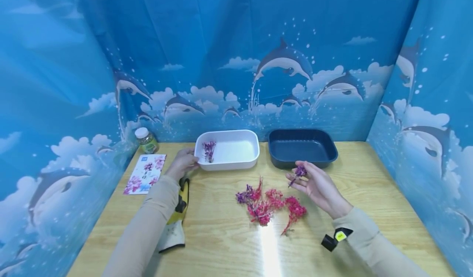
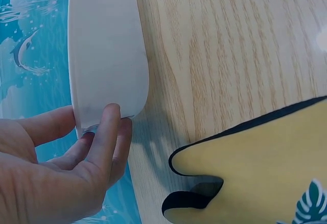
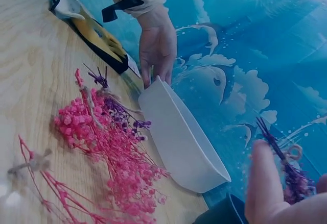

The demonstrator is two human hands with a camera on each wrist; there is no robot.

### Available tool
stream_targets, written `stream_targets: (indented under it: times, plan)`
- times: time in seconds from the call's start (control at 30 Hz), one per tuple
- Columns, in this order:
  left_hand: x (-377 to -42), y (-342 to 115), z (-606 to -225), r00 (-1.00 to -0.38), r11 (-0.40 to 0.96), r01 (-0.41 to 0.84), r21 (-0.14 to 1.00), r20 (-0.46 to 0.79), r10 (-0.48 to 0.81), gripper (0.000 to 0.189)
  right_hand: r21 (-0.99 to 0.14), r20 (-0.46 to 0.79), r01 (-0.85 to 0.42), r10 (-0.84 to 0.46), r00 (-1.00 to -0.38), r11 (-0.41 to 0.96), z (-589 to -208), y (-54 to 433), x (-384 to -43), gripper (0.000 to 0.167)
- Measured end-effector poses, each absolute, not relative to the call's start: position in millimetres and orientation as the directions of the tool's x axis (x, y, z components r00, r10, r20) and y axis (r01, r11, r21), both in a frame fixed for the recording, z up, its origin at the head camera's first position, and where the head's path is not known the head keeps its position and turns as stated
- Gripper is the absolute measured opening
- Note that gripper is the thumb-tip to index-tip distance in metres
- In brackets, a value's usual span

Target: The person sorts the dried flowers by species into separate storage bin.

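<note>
At the left end of a white plastic tub (image 1: 236,150), my left hand (image 1: 182,162) grips the rim and side wall between thumb and fingers. A small bunch of purple dried flowers (image 1: 209,150) lies inside the tub's left part. My right hand (image 1: 318,185) holds another small purple dried-flower bunch (image 1: 300,170), tied with twine (image 3: 295,152), in front of the dark blue tub (image 1: 303,162). Between the hands, pink dried flowers (image 1: 261,213) and a purple bunch (image 1: 242,197) lie in a loose pile on the table. One pink bunch (image 1: 295,207) lies at its right.
A yellow and white work glove (image 1: 173,231) lies under and beside my left forearm. Farther left are a floral-printed booklet (image 1: 145,174) and a lidded jar (image 1: 148,142). A dolphin-print backdrop (image 1: 229,63) stands behind both tubs and along the sides.
</note>
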State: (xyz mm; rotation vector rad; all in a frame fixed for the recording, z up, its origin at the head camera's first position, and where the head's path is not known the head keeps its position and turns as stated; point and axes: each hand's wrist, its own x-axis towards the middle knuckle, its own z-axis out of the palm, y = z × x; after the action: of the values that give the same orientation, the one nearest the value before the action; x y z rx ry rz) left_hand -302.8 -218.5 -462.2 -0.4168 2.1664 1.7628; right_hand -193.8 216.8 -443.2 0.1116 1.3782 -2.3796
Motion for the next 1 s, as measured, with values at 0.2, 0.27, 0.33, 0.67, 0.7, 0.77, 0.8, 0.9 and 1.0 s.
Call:
stream_targets:
  times: [0.2, 0.27, 0.33, 0.67, 0.7, 0.77, 0.8, 0.9, 1.0]
  plan:
    - [-307, -218, -461, -0.915, 0.206, -0.398, 0.894, -0.402, -0.020, 0.065, -0.781, -0.266, 0.434, -0.390, -0.882, -0.449, -438, 222, -199, 0.028]
    - [-306, -218, -461, -0.916, 0.215, -0.396, 0.893, -0.401, -0.020, 0.064, -0.775, -0.248, 0.447, -0.435, -0.866, -0.447, -438, 222, -199, 0.024]
    - [-305, -219, -462, -0.916, 0.227, -0.393, 0.891, -0.400, -0.019, 0.063, -0.777, -0.221, 0.451, -0.480, -0.849, -0.439, -440, 221, -199, 0.028]
    - [-295, -222, -466, -0.914, 0.210, -0.401, 0.892, -0.406, -0.021, 0.064, -0.739, -0.158, 0.496, -0.598, -0.786, -0.456, -440, 205, -203, 0.034]
    - [-294, -222, -467, -0.913, 0.207, -0.402, 0.892, -0.407, -0.022, 0.064, -0.736, -0.165, 0.502, -0.599, -0.784, -0.455, -439, 202, -204, 0.035]
    - [-292, -223, -467, -0.915, 0.199, -0.398, 0.896, -0.402, -0.025, 0.064, -0.732, -0.184, 0.510, -0.590, -0.786, -0.452, -435, 195, -206, 0.041]
    - [-292, -223, -467, -0.918, 0.196, -0.393, 0.898, -0.396, -0.024, 0.065, -0.733, -0.187, 0.510, -0.588, -0.787, -0.450, -433, 192, -208, 0.046]
    - [-293, -222, -467, -0.922, 0.192, -0.383, 0.903, -0.387, -0.021, 0.066, -0.745, -0.183, 0.498, -0.581, -0.793, -0.445, -426, 182, -216, 0.059]
    - [-296, -220, -465, -0.921, 0.190, -0.385, 0.903, -0.389, -0.015, 0.066, -0.756, -0.178, 0.492, -0.587, -0.790, -0.433, -417, 174, -225, 0.056]
